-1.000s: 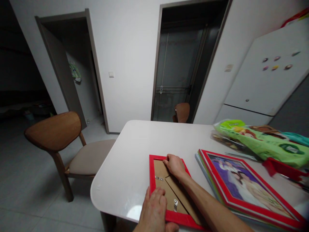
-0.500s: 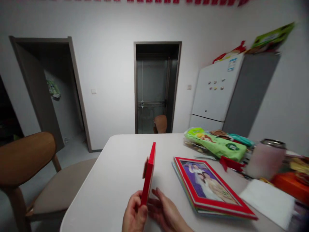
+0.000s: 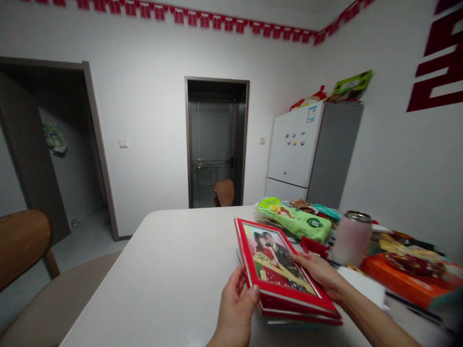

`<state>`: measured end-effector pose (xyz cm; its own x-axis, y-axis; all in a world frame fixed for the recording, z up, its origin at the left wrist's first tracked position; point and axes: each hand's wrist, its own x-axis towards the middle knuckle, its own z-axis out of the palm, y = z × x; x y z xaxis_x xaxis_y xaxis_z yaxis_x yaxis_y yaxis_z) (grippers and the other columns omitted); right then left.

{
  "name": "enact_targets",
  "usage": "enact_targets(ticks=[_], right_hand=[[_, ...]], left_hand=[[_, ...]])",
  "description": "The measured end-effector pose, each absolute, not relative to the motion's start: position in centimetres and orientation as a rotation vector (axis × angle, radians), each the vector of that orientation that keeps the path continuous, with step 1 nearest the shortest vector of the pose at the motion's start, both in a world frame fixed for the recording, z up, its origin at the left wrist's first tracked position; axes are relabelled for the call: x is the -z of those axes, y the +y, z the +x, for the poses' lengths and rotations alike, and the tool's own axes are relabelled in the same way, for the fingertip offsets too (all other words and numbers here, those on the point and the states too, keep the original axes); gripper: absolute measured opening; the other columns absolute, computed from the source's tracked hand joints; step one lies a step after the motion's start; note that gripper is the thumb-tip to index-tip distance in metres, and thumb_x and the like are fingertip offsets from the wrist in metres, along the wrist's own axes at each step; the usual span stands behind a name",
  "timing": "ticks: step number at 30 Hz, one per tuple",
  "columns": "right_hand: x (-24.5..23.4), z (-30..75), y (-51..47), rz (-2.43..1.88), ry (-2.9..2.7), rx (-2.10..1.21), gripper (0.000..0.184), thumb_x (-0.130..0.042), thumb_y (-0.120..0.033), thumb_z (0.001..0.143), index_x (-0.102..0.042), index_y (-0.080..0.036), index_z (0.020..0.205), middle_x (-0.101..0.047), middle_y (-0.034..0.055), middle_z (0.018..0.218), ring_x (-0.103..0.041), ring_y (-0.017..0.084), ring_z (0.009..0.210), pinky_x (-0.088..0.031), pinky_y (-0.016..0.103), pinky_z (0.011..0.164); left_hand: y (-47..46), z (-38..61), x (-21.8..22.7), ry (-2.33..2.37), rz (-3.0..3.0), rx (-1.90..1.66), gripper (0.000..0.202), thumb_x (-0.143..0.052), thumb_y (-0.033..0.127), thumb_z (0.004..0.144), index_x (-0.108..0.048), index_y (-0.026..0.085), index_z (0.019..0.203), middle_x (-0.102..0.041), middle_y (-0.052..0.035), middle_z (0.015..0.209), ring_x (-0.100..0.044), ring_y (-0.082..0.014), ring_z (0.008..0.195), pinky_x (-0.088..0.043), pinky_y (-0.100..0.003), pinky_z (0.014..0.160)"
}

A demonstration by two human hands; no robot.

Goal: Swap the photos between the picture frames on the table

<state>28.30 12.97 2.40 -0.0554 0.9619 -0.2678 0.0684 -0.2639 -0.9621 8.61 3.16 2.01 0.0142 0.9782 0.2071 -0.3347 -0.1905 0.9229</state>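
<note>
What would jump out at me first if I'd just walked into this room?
Probably the bright red picture frame, held by its sides in the left hand and right hand, above other frames at the table's near side. Just beyond it lies a green packet, with a pinkish tumbler to the right. High on the walls runs a red garland.

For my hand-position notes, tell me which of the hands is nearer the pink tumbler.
Right. The right hand is at the side of the red-framed photo toward the pink tumbler; the left hand holds the opposite side, farther away.
</note>
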Motion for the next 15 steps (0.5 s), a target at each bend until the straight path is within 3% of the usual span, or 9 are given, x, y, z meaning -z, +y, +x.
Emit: enact_targets(ticks=[4,7,11,15], right_hand=[[-0.4,30.7,15.5,-1.543,-1.223,-1.316,0.018,-0.061,-0.029,0.062,-0.061,-0.013,0.069,-0.066,0.0082,0.055,-0.062,0.021,0.053,-0.048,0.030,0.051],[1.1,31.7,16.2,-1.563,-1.254,-1.261,0.016,-0.061,-0.030,0.061,-0.061,-0.014,0.063,-0.066,0.0057,0.054,-0.062,0.021,0.056,-0.047,0.028,0.053],[2.5,33.5,15.0,-1.550,-1.286,-1.361,0.027,-0.056,-0.041,0.064,-0.063,-0.017,0.072,-0.069,0.0055,0.068,-0.063,0.022,0.064,-0.047,0.029,0.060],[3.5,32.9,13.0,-1.493,-1.251,-1.515,0.039,-0.050,-0.048,0.066,-0.062,-0.015,0.083,-0.068,0.0077,0.078,-0.063,0.022,0.068,-0.047,0.029,0.066]], left_hand=[[5.3,10.9,1.8,0.952,1.301,-1.363,0.045,-0.055,0.037,0.068,-0.049,0.015,0.107,-0.055,-0.0098,0.110,-0.048,-0.0240,0.104,-0.038,-0.034,0.088],[6.1,11.1,3.9,1.128,1.430,-1.297,0.046,-0.051,0.029,0.070,-0.044,0.016,0.114,-0.049,-0.0070,0.118,-0.042,-0.0217,0.111,-0.032,-0.031,0.093],[6.3,10.9,5.7,1.295,1.424,-1.160,0.059,-0.052,0.029,0.069,-0.032,0.014,0.123,-0.039,-0.0084,0.127,-0.033,-0.0222,0.117,-0.028,-0.030,0.096],[6.7,10.5,6.8,1.222,1.371,-1.121,0.063,-0.055,0.034,0.067,-0.032,0.013,0.123,-0.044,-0.0091,0.123,-0.039,-0.0228,0.112,-0.031,-0.029,0.093]])
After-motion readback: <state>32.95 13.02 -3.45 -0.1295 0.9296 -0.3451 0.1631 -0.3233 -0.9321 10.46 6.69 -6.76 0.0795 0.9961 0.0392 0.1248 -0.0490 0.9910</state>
